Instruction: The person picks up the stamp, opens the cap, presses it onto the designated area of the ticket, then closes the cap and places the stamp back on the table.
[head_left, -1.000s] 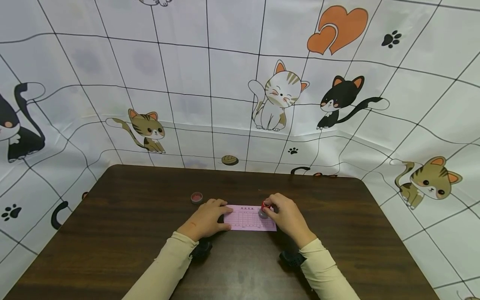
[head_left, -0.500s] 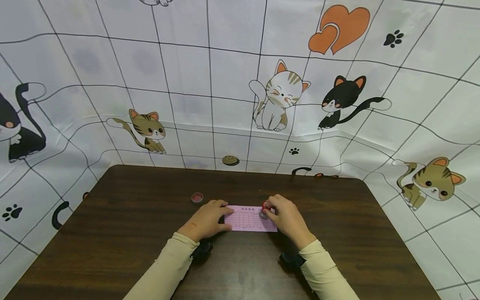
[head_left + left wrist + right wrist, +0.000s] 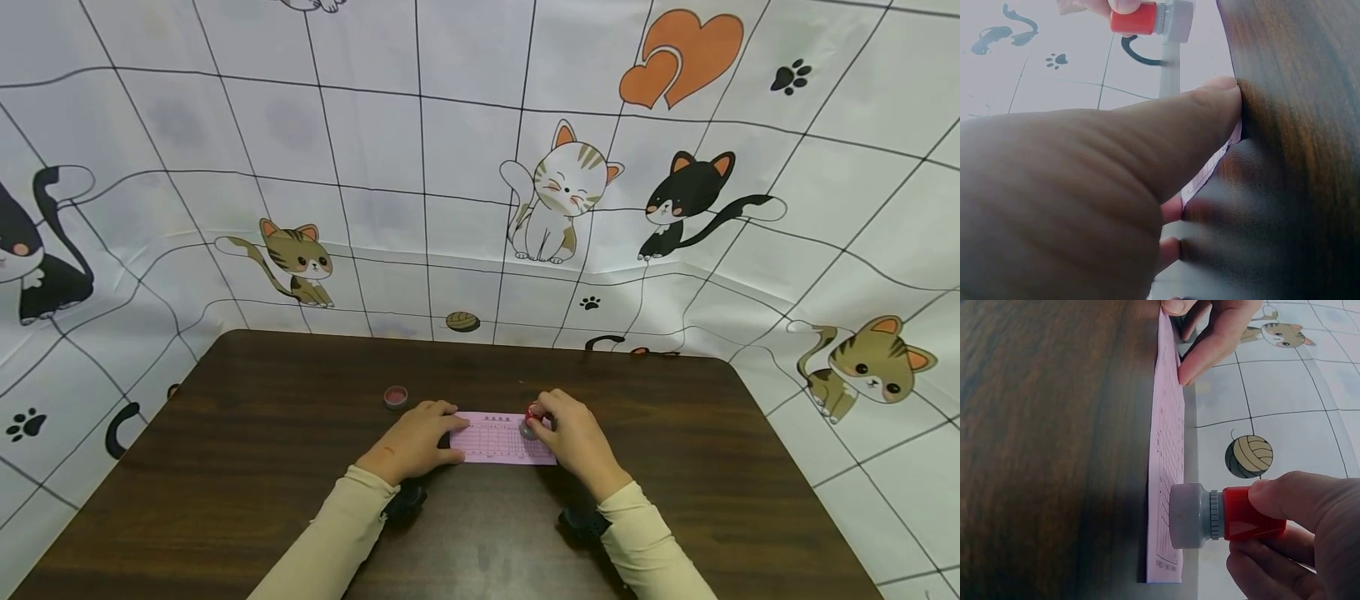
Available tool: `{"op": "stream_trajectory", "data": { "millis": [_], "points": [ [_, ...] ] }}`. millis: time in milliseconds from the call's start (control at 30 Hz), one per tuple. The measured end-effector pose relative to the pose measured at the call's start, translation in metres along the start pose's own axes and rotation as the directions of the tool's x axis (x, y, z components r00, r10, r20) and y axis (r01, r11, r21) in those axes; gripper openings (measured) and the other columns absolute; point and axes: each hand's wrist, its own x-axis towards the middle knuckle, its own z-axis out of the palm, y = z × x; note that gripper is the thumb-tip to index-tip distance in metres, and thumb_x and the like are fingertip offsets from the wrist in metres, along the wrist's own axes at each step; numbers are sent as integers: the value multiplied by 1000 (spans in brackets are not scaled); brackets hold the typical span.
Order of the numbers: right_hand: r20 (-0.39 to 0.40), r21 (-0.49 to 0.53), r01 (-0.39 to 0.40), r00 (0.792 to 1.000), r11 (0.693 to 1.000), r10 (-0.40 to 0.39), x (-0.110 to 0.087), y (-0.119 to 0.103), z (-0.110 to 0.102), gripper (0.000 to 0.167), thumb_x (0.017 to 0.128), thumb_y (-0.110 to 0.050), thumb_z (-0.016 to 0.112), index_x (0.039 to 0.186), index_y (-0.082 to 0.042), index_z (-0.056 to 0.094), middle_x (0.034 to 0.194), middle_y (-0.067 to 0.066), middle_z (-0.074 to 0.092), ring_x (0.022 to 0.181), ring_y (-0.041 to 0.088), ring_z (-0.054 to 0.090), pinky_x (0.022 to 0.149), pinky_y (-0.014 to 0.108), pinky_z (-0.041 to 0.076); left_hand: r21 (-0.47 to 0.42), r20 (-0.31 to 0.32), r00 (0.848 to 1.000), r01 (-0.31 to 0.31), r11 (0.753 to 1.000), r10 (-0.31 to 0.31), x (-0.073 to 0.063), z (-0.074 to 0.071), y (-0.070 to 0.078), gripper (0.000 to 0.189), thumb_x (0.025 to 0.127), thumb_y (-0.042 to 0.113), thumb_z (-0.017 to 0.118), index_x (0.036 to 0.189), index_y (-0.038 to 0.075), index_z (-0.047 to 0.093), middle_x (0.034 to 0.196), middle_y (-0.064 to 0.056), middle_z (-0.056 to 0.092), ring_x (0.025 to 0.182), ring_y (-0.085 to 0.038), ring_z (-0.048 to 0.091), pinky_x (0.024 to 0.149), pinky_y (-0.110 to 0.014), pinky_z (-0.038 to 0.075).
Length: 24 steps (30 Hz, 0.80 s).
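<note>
A pink printed paper slip (image 3: 498,450) with a table grid lies flat on the dark table. My left hand (image 3: 414,440) rests on its left end, thumb near the front corner and fingers toward the back edge, pressing it with fairly straight fingers. Between the thumb and fingers of my right hand (image 3: 576,435) is the red handle of a stamp (image 3: 1194,515). The stamp stands upright on the right part of the slip, its grey base down against the paper. That base hides the print under it.
Behind my left hand sits a small round container (image 3: 395,397) with a reddish inside. Dark wooden tabletop (image 3: 300,375) surrounds the slip. A white sheet (image 3: 375,150) with cat drawings hangs beyond the table's back edge.
</note>
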Motion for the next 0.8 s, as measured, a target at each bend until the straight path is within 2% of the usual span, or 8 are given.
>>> {"op": "stream_trajectory", "data": {
  "millis": [267, 400, 500, 633, 800],
  "points": [
    [11, 27, -30, 1000, 999, 29, -1, 0, 0, 20, 85, -9, 86, 88, -17, 68, 90, -3, 66, 81, 20, 63, 74, 37, 55, -10, -8, 1000, -11, 1000, 11, 0, 0, 1, 53, 91, 38, 80, 138, 15, 68, 148, -12, 56, 138, -35, 49, 114, -53, 40],
    [16, 66, -74, 997, 995, 73, 0, 0, 2, 24, 86, -9, 84, 105, -12, 69, 97, 0, 71, 85, 19, 65, 79, 39, 58, -6, -6, 1000, -5, 1000, 5, 0, 0, 0, 54, 91, 39, 80, 138, 15, 68, 148, -12, 56, 139, -35, 49, 114, -53, 40],
    [12, 69, -83, 997, 994, 82, 1, -1, 2, 27, 87, -9, 84, 110, -10, 70, 100, 2, 72, 86, 19, 66, 80, 40, 58, -4, -4, 1000, 1, 1000, -1, 1, 1, -1, 54, 91, 39, 80, 138, 15, 68, 148, -12, 56, 138, -35, 49, 114, -53, 40],
    [3, 35, -61, 998, 998, 61, 0, -2, 2, 18, 86, -10, 85, 96, -13, 72, 94, 0, 70, 82, 19, 63, 75, 37, 55, -8, -8, 1000, -1, 1000, 1, 0, 1, -1, 54, 91, 38, 80, 138, 15, 68, 147, -12, 56, 138, -35, 49, 114, -53, 40],
    [-9, 19, -50, 999, 999, 50, 1, -3, 1, 17, 85, -10, 86, 90, -14, 70, 89, -2, 69, 79, 18, 63, 72, 36, 54, -20, -13, 1000, -12, 1000, 12, 1, 1, -2, 55, 93, 36, 79, 142, 15, 65, 149, -12, 55, 138, -35, 49, 114, -54, 39]
  ]
}}
